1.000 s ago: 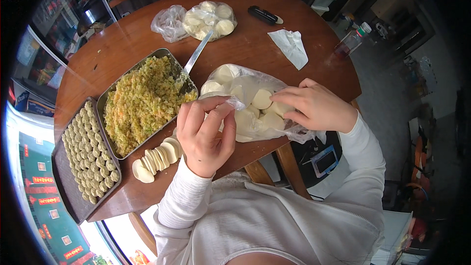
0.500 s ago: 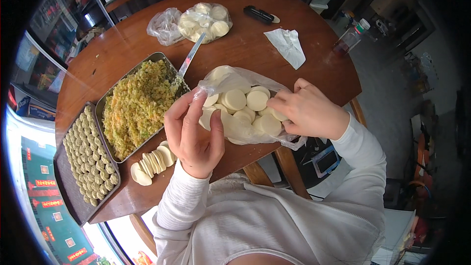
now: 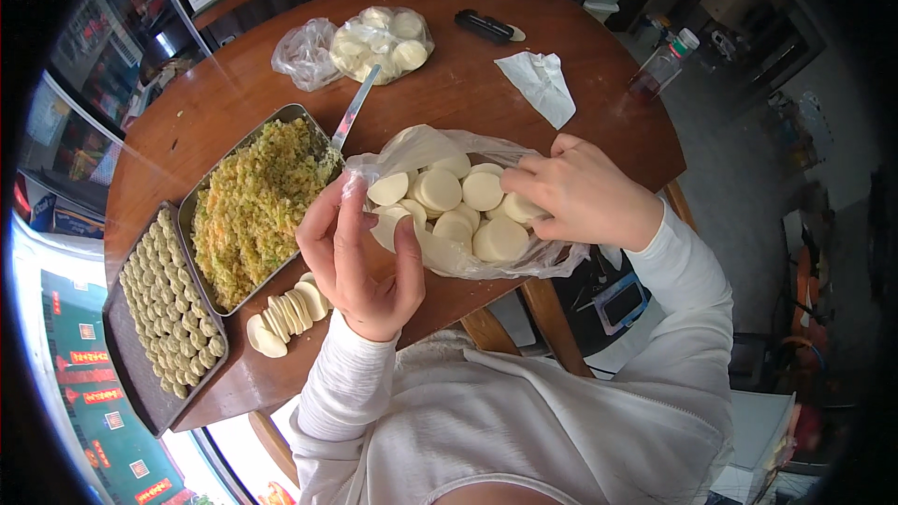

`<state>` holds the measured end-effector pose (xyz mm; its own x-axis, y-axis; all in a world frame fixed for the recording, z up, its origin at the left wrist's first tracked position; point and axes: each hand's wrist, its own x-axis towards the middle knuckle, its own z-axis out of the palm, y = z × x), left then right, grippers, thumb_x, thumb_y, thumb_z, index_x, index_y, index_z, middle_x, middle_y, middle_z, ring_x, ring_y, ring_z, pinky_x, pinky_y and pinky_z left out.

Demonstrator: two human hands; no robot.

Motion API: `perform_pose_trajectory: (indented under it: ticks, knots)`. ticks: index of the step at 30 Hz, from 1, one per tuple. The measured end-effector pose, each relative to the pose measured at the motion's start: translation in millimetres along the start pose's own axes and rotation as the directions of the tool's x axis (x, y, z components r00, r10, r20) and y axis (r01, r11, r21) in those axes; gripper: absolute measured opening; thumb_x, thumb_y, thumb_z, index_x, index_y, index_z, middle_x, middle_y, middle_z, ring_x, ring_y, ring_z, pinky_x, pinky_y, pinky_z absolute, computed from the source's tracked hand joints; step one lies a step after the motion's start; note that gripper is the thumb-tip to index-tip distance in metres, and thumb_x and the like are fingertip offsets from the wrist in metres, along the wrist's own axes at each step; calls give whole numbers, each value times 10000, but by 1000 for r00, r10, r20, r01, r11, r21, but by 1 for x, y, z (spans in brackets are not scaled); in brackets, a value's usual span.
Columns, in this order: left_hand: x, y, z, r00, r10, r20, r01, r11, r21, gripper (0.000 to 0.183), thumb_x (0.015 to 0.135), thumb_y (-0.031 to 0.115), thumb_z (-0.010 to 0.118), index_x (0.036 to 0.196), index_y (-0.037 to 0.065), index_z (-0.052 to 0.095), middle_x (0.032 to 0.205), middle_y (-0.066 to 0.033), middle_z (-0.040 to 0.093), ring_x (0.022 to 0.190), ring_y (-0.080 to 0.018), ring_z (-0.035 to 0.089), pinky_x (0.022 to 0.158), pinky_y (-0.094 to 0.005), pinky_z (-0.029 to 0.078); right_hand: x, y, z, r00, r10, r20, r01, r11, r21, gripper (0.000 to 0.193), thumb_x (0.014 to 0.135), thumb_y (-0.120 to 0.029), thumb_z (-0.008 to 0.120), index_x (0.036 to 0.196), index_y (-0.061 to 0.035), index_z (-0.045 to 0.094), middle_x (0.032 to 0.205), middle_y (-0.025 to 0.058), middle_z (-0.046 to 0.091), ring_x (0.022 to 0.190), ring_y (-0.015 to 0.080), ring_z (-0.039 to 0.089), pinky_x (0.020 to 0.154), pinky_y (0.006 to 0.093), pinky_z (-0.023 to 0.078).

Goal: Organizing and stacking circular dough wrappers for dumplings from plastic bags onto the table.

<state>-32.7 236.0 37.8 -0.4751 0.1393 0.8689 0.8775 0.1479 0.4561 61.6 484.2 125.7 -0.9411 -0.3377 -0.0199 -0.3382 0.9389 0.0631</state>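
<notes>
A clear plastic bag (image 3: 561, 260) full of round white dumpling wrappers (image 3: 441, 189) lies near the table's front edge, its mouth spread. At its left side, the fingertips of my left hand (image 3: 369, 266) hold the bag's edge, while the thumb stands apart. My right hand (image 3: 585, 189) reaches in from the right, fingers curled over a wrapper (image 3: 520, 209) at that side; part of the grip is hidden. Beside my left wrist, a row of loose wrappers (image 3: 288, 315) leans over on the table. A metal tray (image 3: 183, 215) of chopped yellow-green filling (image 3: 253, 210) sits behind them.
A dark tray (image 3: 134, 355) with rows of small dumplings (image 3: 173, 304) stands at the left. A flat metal spreader (image 3: 356, 108) sticks out of the filling. Farther back are another bag of wrappers (image 3: 379, 42), a black object (image 3: 483, 25), white paper (image 3: 537, 84) and a bottle (image 3: 666, 64).
The whole view has shifted slightly. Both hands stay at the bag in nearly the same pose, and the bag's lower right edge lies more spread out.
</notes>
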Motion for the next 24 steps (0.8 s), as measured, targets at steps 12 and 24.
perform_pose_trajectory:
  ticks: [12,24]
  knots:
    - [2,4,-3,1000,-15,4,15,1000,-28,629,818,-77,753,1429,-62,605,1389,-233,552,1146,-290,618,776,-313,549,-3,10,-15,994,-27,107,11,989,147,291,864,-169,799,1110,-85,669,1082,79,657,871,315,695,789,431,524]
    - [4,2,-4,1000,-10,28,9,999,33,654,827,-82,736,1463,-44,588,1396,-186,555,942,-182,593,835,-299,525,55,-13,17,982,21,-186,-72,960,-272,187,923,-137,636,1100,-140,695,1074,31,625,764,217,682,785,357,471]
